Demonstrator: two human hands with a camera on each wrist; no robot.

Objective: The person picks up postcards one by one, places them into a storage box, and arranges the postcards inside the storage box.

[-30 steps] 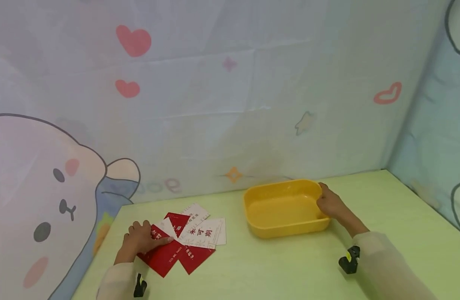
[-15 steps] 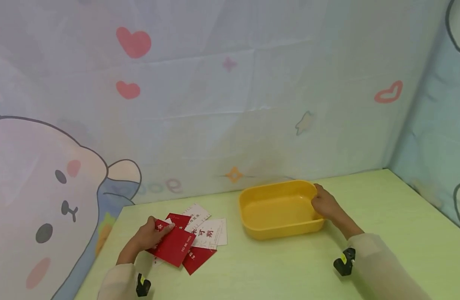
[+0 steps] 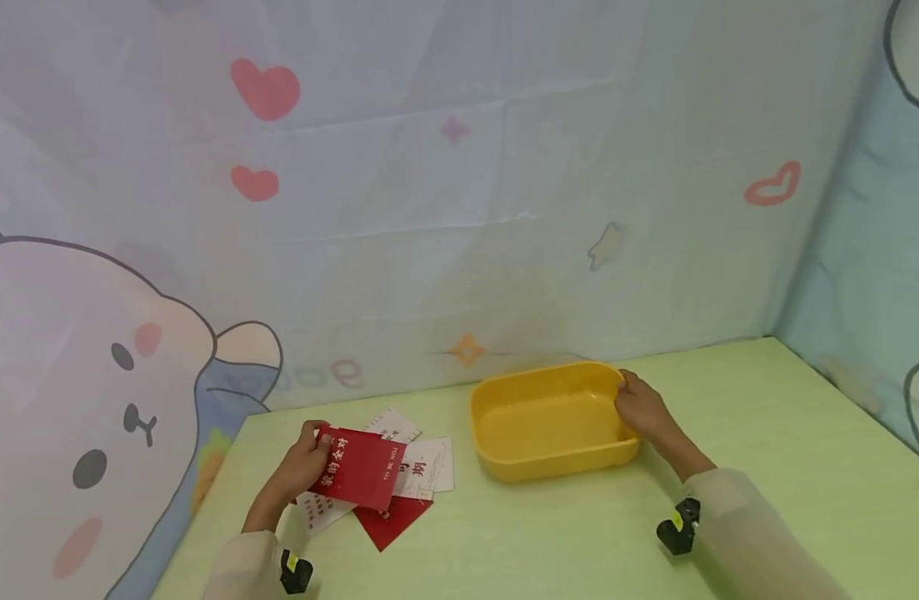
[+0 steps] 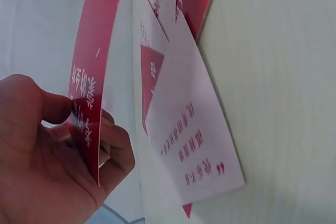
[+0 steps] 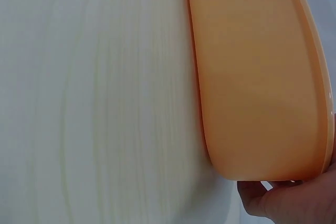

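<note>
In the head view my left hand pinches a red card with white lettering, thumb on its face. The left wrist view has this red card raised on edge between thumb and fingers, apart from the pile. Beneath and beside it lie other cards: a white card with red print, another red card and a white card with large characters. My right hand grips the right end of a yellow tray, whose inside holds nothing. The right wrist view shows its long wall and my fingers at the end.
A pale green table carries everything. Behind it hangs a printed cloth backdrop with hearts and a cartoon bear. Black wrist cameras sit at both sleeves.
My left hand has picked the red card up off the pile and turned it toward the right, uncovering a white card below. My right hand has drawn the yellow tray slightly leftward.
</note>
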